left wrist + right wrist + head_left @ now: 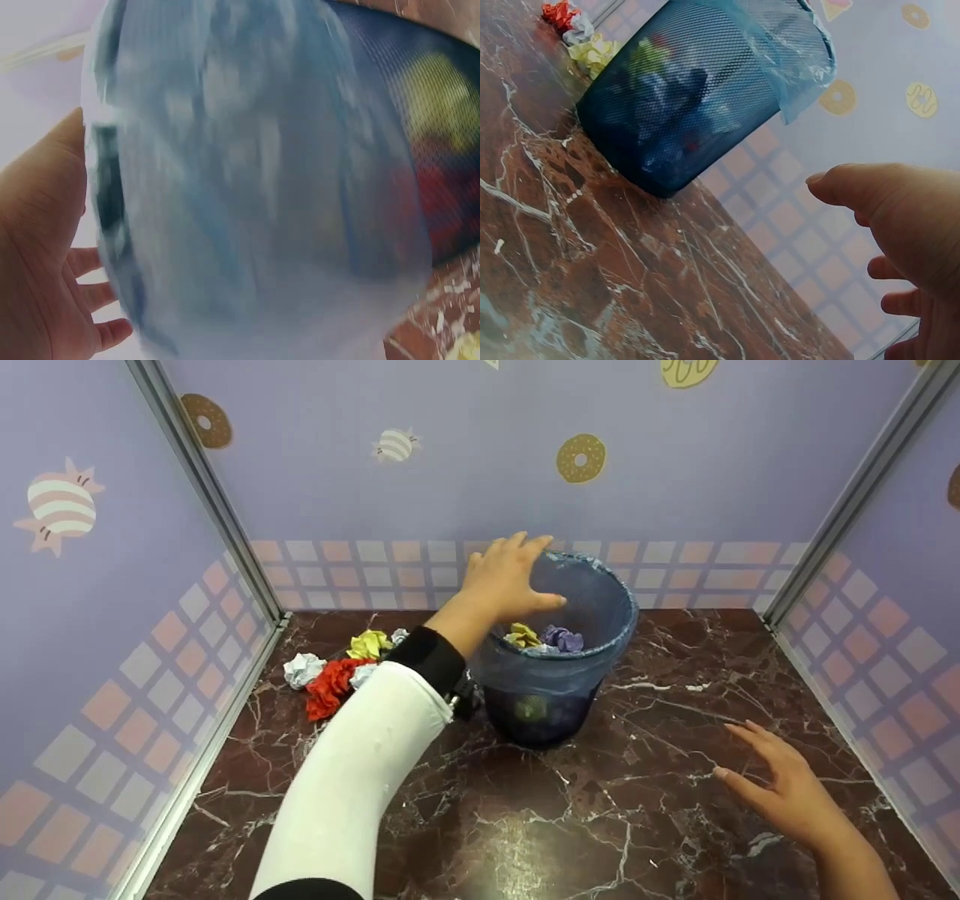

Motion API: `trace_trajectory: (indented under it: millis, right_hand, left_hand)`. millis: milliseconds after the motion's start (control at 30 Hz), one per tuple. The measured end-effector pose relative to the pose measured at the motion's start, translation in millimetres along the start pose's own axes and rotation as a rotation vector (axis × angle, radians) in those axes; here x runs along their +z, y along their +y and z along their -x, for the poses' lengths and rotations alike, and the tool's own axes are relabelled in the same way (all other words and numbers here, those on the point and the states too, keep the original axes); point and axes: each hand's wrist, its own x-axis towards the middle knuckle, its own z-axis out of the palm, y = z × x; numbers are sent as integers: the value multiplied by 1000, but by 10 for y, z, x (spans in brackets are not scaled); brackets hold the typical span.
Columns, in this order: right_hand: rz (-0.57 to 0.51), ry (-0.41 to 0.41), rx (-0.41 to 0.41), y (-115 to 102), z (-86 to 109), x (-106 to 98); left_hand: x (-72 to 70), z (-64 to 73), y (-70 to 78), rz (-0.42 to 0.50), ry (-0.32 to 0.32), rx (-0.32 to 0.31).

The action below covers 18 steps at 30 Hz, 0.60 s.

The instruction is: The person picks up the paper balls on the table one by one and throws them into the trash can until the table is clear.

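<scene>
- Bg: lilac wall panels (480, 495) printed w/ sweets & doughnuts; a dark red-brown marbled tabletop (637, 817) is enclosed by them at back & sides.
- Round dark-blue mesh bin (504, 712) is stood upright toward the back, prob. placed centrally so it can be reached by either hand.
- Translucent blue plastic liner (574, 679) is folded over the rim, presumably so it's held up & the mouth left wide.
- Crumpled red paper (324, 690), yellow paper ball (368, 644) & white paper ball (303, 670) are heaped loose left of bin, prob. for a short reach.
- Crumpled purple paper (564, 640) & more yellow can be seen inside.
- L hand (504, 579) is held at the rim, fingers spread, thumb over the mouth; no grip seen, contact w/ rim can't be told.
- R hand (780, 791) is held well apart, thumb & fingers wide, nothing gripped; prob. so the mouth isn't blocked.
</scene>
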Motion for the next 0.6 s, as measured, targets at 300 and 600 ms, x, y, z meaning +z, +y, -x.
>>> trace_trajectory:
  millis: [300, 600]
  right_hand:
    - [18, -9, -25, -150, -79, 117]
    - [53, -29, -105, -468, -264, 261]
  left_hand:
    - [-105, 217, -760, 42, 30, -89]
    - [-118, 558, -1553, 61, 47, -195]
